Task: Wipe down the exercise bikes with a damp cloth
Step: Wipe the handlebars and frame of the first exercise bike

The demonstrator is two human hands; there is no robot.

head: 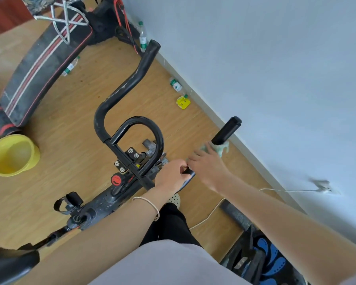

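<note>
A black exercise bike point(119, 192) stands below me, its handlebar point(132, 83) curving up to the left and its right grip point(226, 130) pointing toward the wall. My left hand point(173, 175) is closed around the handlebar tube just right of the stem. My right hand point(208, 163) holds a pale green cloth point(219, 148) wrapped around the base of the right grip. Part of the cloth hangs loose beyond my fingers.
A yellow basin point(12, 155) sits on the wooden floor at the left. A sit-up bench point(41, 64) lies beyond it. Bottles point(176, 84) and a yellow packet point(183, 102) lie by the pale wall point(275, 68). A white cable point(210, 214) runs across the floor.
</note>
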